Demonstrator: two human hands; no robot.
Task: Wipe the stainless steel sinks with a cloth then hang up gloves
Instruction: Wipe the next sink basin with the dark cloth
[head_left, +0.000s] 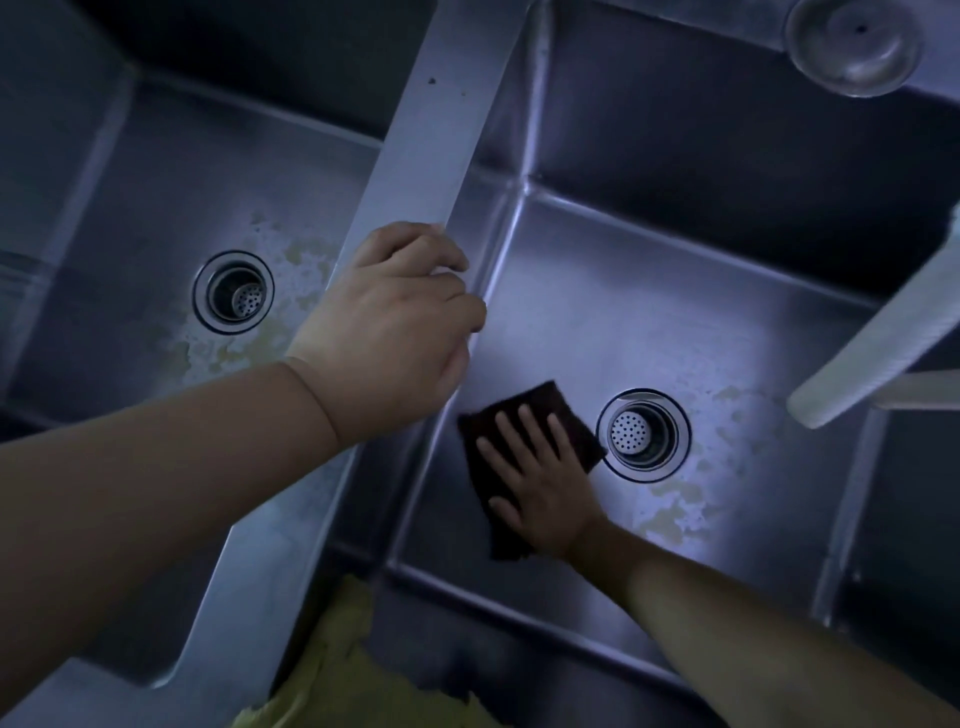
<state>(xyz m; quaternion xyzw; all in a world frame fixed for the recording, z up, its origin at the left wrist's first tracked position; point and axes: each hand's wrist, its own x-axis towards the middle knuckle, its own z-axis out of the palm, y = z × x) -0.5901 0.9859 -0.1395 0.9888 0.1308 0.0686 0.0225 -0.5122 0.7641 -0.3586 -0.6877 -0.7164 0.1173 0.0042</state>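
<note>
The person leans over two steel basins set side by side. The right hand (540, 478) lies flat on a dark cloth (519, 467) on the floor of the right sink (701, 322), its fingers (527, 426) straight and slightly spread, pressing the cloth down and pointing away from the person toward the far wall of the basin. The cloth is a rough rectangle; its long axis runs from the near edge of the basin up and slightly right toward the drain (643, 434), and its far right corner lies just beside the drain's rim. Pale patchy stains mark the steel on the right of that drain.

The left hand (395, 322) rests on the divider (431, 135) between the basins, its fingers curled over the divider's right edge, gripping it.

The left sink (130, 218) has its own drain (234, 292) with similar pale blotches beside it. A yellow cloth (337, 675) lies draped at the near end of the divider. A round steel bowl (852, 44) sits at the far right corner, and a pale ribbed piece (878, 332) slants in from the right over the basin.
</note>
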